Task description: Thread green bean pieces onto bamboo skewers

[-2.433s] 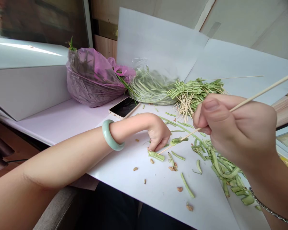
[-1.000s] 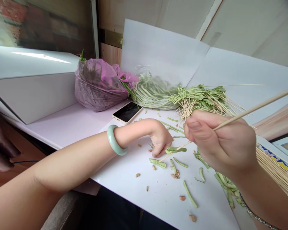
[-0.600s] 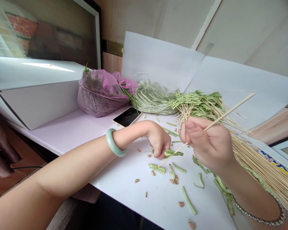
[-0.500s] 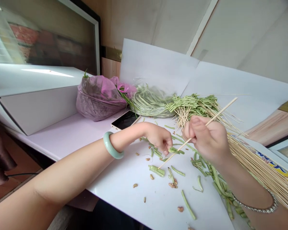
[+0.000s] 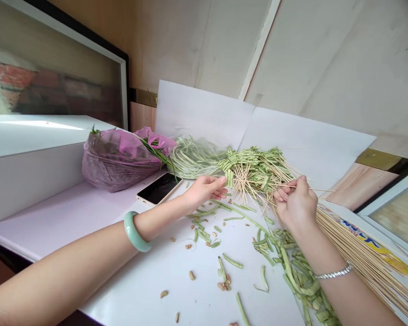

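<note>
My left hand (image 5: pixel 204 191) hangs open above the white paper (image 5: pixel 139 290), near the front corner of a phone (image 5: pixel 159 188), and holds nothing. A jade bangle (image 5: pixel 134 237) circles that wrist. My right hand (image 5: pixel 295 203) has its fingers closed at the edge of a mat of green beans woven on bamboo skewers (image 5: pixel 255 166). A thin bamboo skewer (image 5: pixel 321 190) sticks out from those fingers. Cut green bean pieces (image 5: pixel 295 271) and pale seeds (image 5: pixel 191 275) lie scattered below.
A bundle of bamboo skewers (image 5: pixel 363 258) fans out at the right, under my right forearm. Behind the phone sit a pink plastic bag of greens (image 5: pixel 117 158) and a clear bag of beans (image 5: pixel 195 158). A white box (image 5: pixel 27 172) stands at the left.
My left hand has let go of the bean piece and moved back toward the phone. My right hand has moved up to the woven mat. The view has swung left and tilted.
</note>
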Demonstrator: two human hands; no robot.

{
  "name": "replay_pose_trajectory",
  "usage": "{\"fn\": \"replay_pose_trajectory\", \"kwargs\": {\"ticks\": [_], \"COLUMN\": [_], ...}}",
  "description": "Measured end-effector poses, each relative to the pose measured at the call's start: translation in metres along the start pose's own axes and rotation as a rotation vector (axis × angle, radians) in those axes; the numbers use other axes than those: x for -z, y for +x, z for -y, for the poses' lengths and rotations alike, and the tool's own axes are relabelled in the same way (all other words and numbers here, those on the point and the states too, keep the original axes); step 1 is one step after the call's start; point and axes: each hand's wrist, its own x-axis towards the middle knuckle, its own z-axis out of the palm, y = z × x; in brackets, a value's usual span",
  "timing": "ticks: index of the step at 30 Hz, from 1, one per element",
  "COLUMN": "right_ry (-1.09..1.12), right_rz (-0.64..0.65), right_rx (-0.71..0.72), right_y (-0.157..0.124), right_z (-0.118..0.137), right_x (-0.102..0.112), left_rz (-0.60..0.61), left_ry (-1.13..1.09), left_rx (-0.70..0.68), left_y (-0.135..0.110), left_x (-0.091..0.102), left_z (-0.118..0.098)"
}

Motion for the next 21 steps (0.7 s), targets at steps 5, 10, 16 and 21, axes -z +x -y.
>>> {"fn": "replay_pose_trajectory", "kwargs": {"ticks": [5,10,16,21], "right_ry": [0.042,0.07,0.086,0.087], "right_rz": [0.046,0.092,0.062,0.056], "right_rx": [-0.039,-0.048,-0.087,-0.149], "right_y": [-0.02,-0.039,-0.046,-0.062], "right_z": [0.0,-0.006,-0.013,-0.016], "right_x": [-0.009,-0.014,-0.011,-0.01], "left_rz": [-0.068,-0.107,-0.056,-0.008], "left_ry": [-0.165,-0.261,-0.249,-0.214], "left_rx": [-0.037,-0.102,-0.135,-0.156], "left_y": [-0.005,-0.003,-0.004,-0.003], "left_x": [-0.005,-0.002,-0.001,0.002], "left_z": [0.002,-0.003,-0.003,0.0]}}
